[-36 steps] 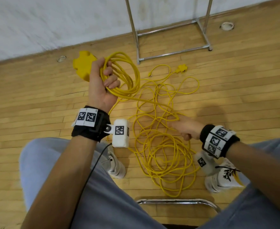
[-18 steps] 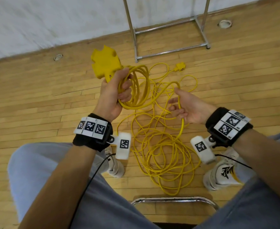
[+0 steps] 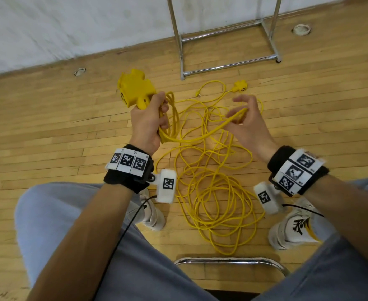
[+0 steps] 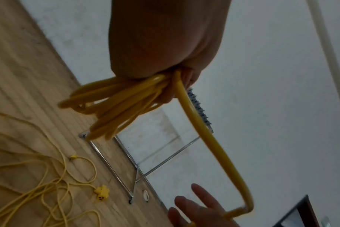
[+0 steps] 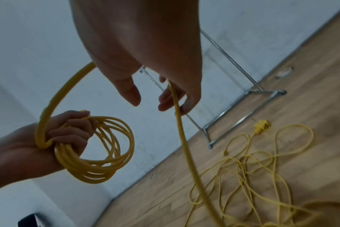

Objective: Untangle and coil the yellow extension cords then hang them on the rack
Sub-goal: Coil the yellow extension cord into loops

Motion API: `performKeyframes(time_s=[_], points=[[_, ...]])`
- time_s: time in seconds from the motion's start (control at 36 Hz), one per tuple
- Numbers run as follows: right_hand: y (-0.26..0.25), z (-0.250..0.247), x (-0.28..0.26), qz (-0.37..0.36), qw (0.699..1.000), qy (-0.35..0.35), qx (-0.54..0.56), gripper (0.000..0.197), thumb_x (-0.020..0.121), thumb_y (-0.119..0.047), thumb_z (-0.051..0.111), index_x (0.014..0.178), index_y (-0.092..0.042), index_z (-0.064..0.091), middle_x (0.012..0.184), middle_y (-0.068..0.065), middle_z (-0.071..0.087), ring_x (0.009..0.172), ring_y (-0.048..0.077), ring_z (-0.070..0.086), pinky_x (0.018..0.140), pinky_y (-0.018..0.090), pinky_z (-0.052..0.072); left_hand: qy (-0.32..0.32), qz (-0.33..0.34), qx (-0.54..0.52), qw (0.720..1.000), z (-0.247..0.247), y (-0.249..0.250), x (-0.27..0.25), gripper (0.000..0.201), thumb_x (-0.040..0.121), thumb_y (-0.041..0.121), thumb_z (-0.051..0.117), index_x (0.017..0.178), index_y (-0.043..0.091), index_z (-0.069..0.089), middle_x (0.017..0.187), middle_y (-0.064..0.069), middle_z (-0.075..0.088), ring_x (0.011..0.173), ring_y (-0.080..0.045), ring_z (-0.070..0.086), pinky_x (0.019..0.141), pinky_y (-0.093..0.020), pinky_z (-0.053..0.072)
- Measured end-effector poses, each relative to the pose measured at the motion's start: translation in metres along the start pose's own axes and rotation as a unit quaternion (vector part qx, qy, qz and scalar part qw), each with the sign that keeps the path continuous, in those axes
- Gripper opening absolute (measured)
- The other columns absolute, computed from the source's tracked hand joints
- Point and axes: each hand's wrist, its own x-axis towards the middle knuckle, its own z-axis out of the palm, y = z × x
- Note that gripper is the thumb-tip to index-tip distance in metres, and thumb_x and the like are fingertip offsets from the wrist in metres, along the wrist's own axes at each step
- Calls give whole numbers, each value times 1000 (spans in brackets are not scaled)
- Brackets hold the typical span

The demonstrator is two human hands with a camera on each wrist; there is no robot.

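Our left hand (image 3: 148, 124) grips the coil (image 5: 99, 150) mid-frame, our right hand (image 3: 246, 120) loosely hooks the cord (image 3: 200, 137), which could slip or snag in the floor pile (image 3: 217, 203) at lower middle.

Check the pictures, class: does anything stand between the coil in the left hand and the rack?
Nothing visible does. The coil, gripped by the left hand, faces the rack across bare wooden floor; the loose cord lies nearer the person.
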Motion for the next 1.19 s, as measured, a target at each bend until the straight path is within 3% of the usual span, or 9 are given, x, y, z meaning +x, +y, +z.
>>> performKeyframes(time_s=[0.17,0.28,0.39,0.56,0.72,0.83,0.97,1.06,1.19], points=[[-5,-1,0,-121,976,-109,-145,20,81,-17,82,89,-27,67,73,-7,65,69,8,61,75,42,54,43,-30,-70,996,-10,1,9,19,99,17,62,80,16,57,62,3,50,41,-8,30,40,-21,25],[-9,13,-20,-116,934,-303,-152,28,88,-51,76,88,-24,69,68,10,64,61,15,50,61,39,41,37,-13,-61,997,-6,-1,6,22,99,17,62,77,17,57,62,2,51,42,-9,30,41,-22,25],[-15,31,-39,-49,922,-379,-61,46,105,-41,50,84,-6,68,55,-2,45,49,10,37,48,19,33,-6,-26,-86,996,3,-1,0,22,100,19,62,79,17,56,63,3,49,42,-8,30,40,-22,26],[8,41,-41,107,924,-330,-162,57,98,-67,44,68,-19,52,49,-8,42,44,12,36,46,25,30,-148,-162,-276,936,2,7,-10,24,99,29,57,83,12,57,57,9,44,35,-4,32,38,-13,21],[45,16,-8,146,923,-234,-268,74,77,-93,46,57,-23,34,49,1,34,43,19,32,51,28,32,-240,-196,-200,929,-3,8,-14,33,103,33,47,83,10,57,50,9,44,29,-4,31,31,-14,22],[54,7,4,239,934,-241,-113,52,86,-74,61,78,-23,62,56,-4,25,48,15,20,52,29,21,-321,-210,-144,912,-10,9,-11,34,104,34,43,85,10,58,49,10,46,28,-3,35,32,-14,21],[62,1,17,318,910,-250,-96,29,99,-44,58,98,-15,63,60,-1,32,40,10,24,48,26,23,-443,-237,-23,864,-21,9,-12,30,81,38,80,82,11,68,49,12,46,30,2,35,31,-15,24],[53,-4,24,368,891,-259,-58,29,106,-40,44,84,-22,47,49,-6,36,34,5,24,36,18,22,-449,-220,91,861,-22,6,-20,29,80,33,82,79,8,68,49,6,43,30,-2,30,34,-13,19],[20,-22,36,408,870,-268,63,35,89,-50,66,90,-18,53,83,5,62,41,6,40,36,15,35,-384,-115,307,863,-17,-3,-35,22,95,16,71,77,4,64,54,-6,43,39,-12,26,39,-18,14]])
